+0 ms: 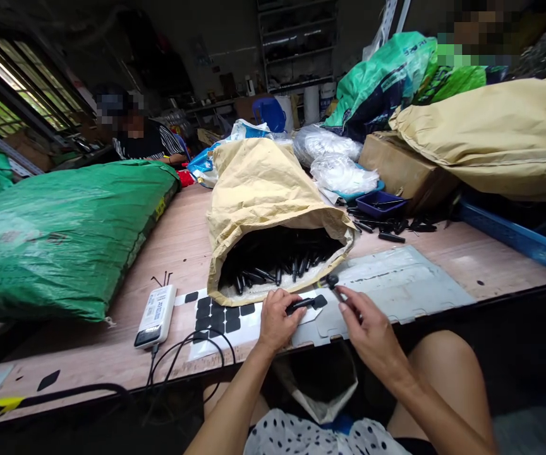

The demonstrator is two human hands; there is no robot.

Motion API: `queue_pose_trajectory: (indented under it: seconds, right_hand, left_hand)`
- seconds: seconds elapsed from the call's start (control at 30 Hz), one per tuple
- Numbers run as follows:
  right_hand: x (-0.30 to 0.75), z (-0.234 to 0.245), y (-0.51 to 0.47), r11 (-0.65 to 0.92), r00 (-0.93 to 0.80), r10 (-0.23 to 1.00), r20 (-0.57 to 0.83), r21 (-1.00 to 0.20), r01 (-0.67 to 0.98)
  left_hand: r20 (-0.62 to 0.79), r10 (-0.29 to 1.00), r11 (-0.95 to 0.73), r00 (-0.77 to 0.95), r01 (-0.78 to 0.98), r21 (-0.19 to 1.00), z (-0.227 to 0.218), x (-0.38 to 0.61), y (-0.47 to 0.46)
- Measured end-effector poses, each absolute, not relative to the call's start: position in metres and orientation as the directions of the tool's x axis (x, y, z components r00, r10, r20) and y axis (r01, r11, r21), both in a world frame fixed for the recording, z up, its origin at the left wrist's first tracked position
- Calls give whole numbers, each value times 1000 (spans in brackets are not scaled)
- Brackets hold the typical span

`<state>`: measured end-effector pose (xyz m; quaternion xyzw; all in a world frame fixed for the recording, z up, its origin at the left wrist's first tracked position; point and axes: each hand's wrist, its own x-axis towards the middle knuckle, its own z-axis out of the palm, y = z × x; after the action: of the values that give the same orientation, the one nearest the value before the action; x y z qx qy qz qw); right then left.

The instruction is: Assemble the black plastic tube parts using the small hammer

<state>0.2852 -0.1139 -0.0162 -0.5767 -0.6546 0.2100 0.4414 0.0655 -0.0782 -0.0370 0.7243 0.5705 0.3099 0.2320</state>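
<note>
My left hand (277, 319) is closed around a slim black plastic part (301, 304) at the near table edge. A black pad shows at the part's right tip. My right hand (365, 322) pinches a small black round-headed piece (333, 282) just right of it. Both hands hover over a white sheet of black sticker squares (218, 316). Directly behind them a tan paper sack (263, 189) lies open toward me, filled with several black parts (277, 268).
A white power bank (155, 314) with a black cable lies left of the sheet. A green sack (59, 234) fills the left side. A grey flat sheet (396, 284), blue tray (380, 203), loose black parts, cardboard box and more sacks lie right. Another person (135, 136) sits far back.
</note>
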Motion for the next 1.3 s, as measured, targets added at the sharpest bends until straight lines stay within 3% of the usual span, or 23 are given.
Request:
queue_pose_trajectory:
  seconds: [0.17,0.3,0.43,0.8,0.9,1.03,1.13,1.3]
  right_hand:
    - [256,-20,-129,319,-66,932,356,-723,613]
    - [247,-21,-133,405,-139,884,446,-585,702]
    - [247,-28,-136,374,-175,894,413,-471,799]
    - [261,-23,-129,325,-95,907,410,-537,778]
    - [281,-16,-119,242,39,894,447,-552,798]
    - [317,-20,-90,-13,217,881,420,-438,899]
    - [333,-31,-66,-130,250,894,372,-318,939]
    - [330,-45,-46,-162,235,888,395,-209,964]
  left_hand:
    - [193,969,-245,153,674,697,-36,66,-80]
    - [196,969,-247,153,686,684,-32,67,-81]
    - [194,972,-233,136,689,686,-32,68,-81]
    - [199,971,-234,132,683,691,-37,67,-80]
    - [187,973,-227,134,691,686,-34,67,-80]
    - [175,975,-220,136,693,687,-30,67,-80]
    - [176,977,-212,123,680,702,-29,67,-80]
    - [180,976,-214,121,664,716,-28,66,-81]
